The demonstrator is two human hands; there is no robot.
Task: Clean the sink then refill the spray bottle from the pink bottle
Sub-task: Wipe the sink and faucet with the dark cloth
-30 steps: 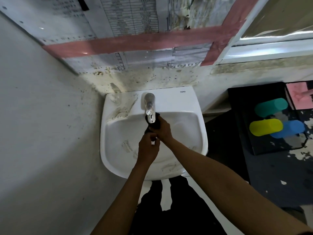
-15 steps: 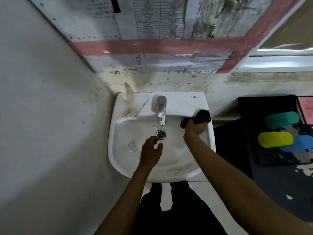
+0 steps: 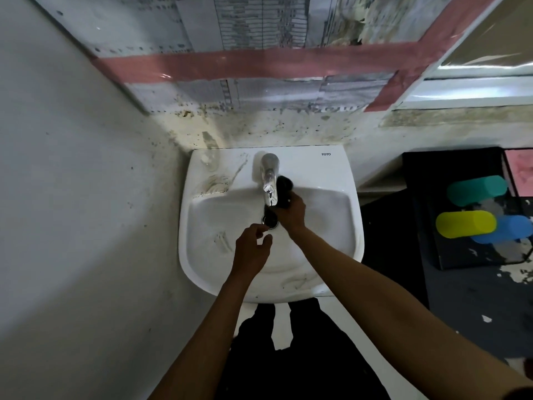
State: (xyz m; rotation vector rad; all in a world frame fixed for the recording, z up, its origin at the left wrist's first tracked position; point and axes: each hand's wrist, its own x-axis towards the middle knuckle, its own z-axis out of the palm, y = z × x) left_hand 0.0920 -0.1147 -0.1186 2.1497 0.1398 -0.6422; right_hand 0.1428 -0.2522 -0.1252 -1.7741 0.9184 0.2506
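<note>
Drain [image 3: 270, 223] half under black cloth [image 3: 284, 192]; wall print [image 3: 259, 21] (blurred) unreadable

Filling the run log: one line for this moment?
phase: cleaning white ceramic sink | right hand: grips black cloth by chrome tap | left hand: empty

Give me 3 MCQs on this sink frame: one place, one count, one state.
1. Where is the black cloth?
A. beside the tap spout
B. on the floor
C. on the sink's front rim

2. How many coloured cylinders lie on the black tray?
A. one
B. three
C. five

3. What is the left hand doing?
A. gripping the tap
B. holding a bottle
C. holding nothing

Key: 1 A, the right hand holds the cloth against the tap; 2 B, teal, yellow, blue; 3 C, its fingers are loosely curled and empty above the sink basin.
</note>
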